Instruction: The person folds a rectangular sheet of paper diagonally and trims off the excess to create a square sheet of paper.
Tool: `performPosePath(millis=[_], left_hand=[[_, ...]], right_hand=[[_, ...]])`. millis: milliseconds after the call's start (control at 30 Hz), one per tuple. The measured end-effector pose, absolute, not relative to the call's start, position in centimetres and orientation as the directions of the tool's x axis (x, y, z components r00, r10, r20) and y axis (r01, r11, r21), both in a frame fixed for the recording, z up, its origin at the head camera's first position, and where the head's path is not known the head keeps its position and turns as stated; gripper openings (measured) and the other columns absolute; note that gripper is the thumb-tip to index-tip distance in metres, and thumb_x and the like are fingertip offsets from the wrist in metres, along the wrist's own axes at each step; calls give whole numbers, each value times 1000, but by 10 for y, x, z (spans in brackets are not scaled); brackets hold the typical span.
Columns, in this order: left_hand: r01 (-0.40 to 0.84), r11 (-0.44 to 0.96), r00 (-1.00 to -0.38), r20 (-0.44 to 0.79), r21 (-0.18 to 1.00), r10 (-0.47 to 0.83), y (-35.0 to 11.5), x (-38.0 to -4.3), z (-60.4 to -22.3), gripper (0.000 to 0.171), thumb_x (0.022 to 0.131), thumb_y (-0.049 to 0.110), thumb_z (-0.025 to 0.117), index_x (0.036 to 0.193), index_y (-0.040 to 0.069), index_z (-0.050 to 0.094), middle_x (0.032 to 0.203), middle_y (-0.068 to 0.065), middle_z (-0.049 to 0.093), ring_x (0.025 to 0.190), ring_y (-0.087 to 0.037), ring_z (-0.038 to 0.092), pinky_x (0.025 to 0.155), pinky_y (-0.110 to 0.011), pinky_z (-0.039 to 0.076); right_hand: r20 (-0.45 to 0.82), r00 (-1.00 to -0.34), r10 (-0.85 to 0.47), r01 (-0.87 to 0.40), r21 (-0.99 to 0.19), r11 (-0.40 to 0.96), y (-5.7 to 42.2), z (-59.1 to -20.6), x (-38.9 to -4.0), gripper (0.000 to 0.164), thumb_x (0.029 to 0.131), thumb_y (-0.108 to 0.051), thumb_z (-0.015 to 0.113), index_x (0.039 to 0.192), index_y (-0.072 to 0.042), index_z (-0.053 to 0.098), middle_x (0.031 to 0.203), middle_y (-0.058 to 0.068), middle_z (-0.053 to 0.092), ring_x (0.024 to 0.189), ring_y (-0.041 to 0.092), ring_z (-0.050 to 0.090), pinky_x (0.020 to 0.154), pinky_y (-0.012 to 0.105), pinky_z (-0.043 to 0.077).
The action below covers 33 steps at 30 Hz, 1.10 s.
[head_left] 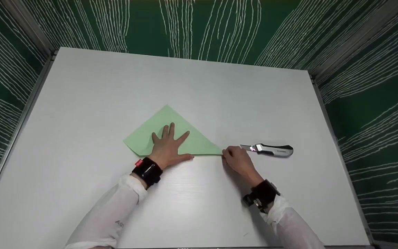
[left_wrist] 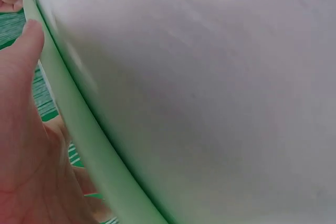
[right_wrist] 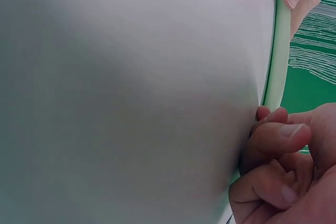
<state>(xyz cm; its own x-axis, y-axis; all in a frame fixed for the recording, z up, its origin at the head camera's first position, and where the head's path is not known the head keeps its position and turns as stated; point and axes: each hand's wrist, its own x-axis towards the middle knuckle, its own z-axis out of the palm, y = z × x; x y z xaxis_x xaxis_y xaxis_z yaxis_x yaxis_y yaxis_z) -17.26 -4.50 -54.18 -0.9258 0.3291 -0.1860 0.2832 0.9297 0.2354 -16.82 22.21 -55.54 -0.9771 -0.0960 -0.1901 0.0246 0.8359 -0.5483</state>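
Observation:
A folded sheet of green paper [head_left: 171, 114] lies on the white table, its long straight edge facing the person and one point facing away. The left hand [head_left: 167, 148] rests on it with fingers spread flat and the thumb along the near edge. At the paper's right corner the right hand [head_left: 237, 159] pinches the tip, fingers curled; the right wrist view shows these curled fingers [right_wrist: 278, 135] at the end of the green strip [right_wrist: 281, 61]. In the left wrist view, the near edge of the paper [left_wrist: 89, 129] runs past the left thumb [left_wrist: 32, 38].
Just right of the right hand lies a utility knife [head_left: 275, 150], blade out and pointing left. The white tabletop [head_left: 185, 79] is bordered by green walls [head_left: 143, 27] with white wavy lines. Both wrists wear black camera bands [head_left: 148, 171].

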Motion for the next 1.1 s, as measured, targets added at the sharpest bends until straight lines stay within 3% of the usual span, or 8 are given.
performPosePath(millis=[367, 867, 1100], left_hand=[[296, 945, -932, -176, 140, 317, -45, -174, -539, 82, 78, 81, 37, 148, 40, 22, 156, -23, 16, 142, -42, 19, 98, -72, 30], [290, 931, -925, -183, 222, 332, -46, -172, -542, 80, 82, 74, 44, 149, 35, 24, 157, -19, 12, 144, -44, 13, 102, -74, 21], [286, 927, -927, -174, 242, 332, -47, -172, -540, 79, 83, 72, 46, 149, 33, 25, 157, -18, 13, 144, -44, 14, 102, -73, 22]], right_hand=[[-180, -980, -89, 18, -519, 854, 221, -556, -167, 30, 93, -22, 52, 66, -10, 58, 58, -1, 48, 52, 13, 42, 48, 24, 32], [-160, -985, -65, 19, -476, 879, 219, -556, -166, 31, 92, -24, 50, 65, -10, 55, 58, 0, 47, 52, 14, 42, 46, 25, 31], [-162, -984, -69, 18, -481, 877, 219, -556, -166, 32, 94, -25, 49, 66, -10, 55, 58, -1, 46, 52, 13, 41, 46, 24, 31]])
